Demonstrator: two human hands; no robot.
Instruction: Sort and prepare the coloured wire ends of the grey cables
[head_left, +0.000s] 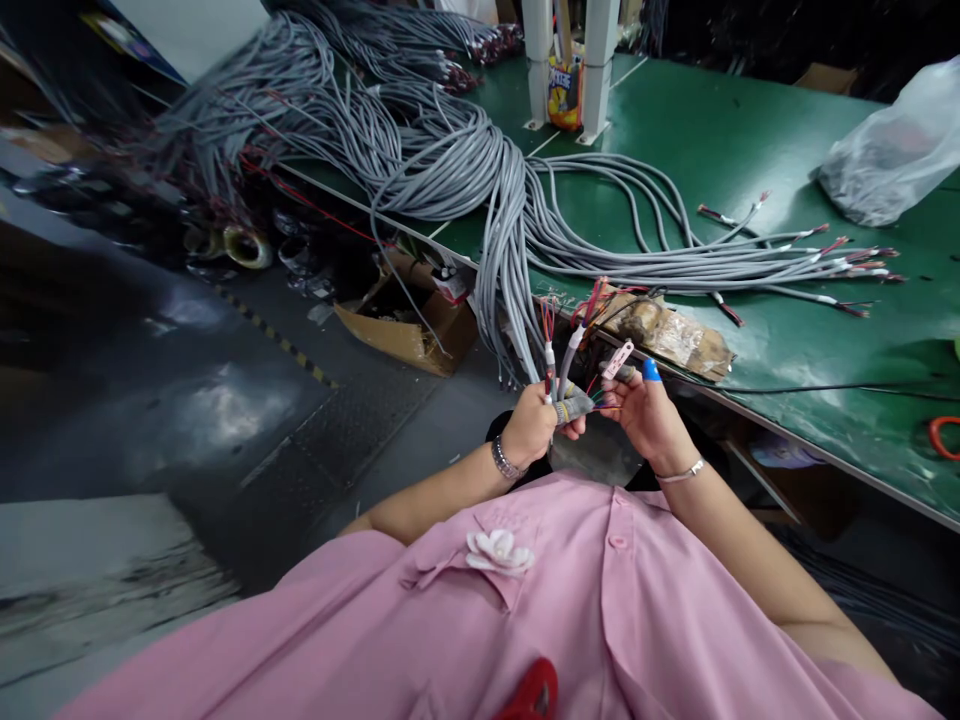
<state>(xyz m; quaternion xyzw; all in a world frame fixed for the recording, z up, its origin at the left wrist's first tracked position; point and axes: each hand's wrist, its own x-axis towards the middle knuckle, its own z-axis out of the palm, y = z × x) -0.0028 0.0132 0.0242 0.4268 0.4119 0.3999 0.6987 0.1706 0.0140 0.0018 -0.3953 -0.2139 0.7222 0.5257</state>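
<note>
My left hand (531,422) is closed around grey cables, its thumb in a ribbed grey finger cover (574,405). Out of its grip stand two grey cable ends (570,352) with white bands and red wires fanning upward. Thin coloured wires (601,400) stick out to the right beyond that thumb. My right hand (651,418) meets these wires with curled fingertips; one digit wears a blue cover (651,371), another a greyish one. A small pale pink strip with a hole (618,360) lies against the right fingers; how it is held is unclear.
A thick bundle of grey cables (480,165) drapes over the green table (750,130). A taped cardboard piece (667,335) lies at the table edge. A plastic bag (892,150) and orange handle (943,438) are on the right. An open carton (409,320) stands below.
</note>
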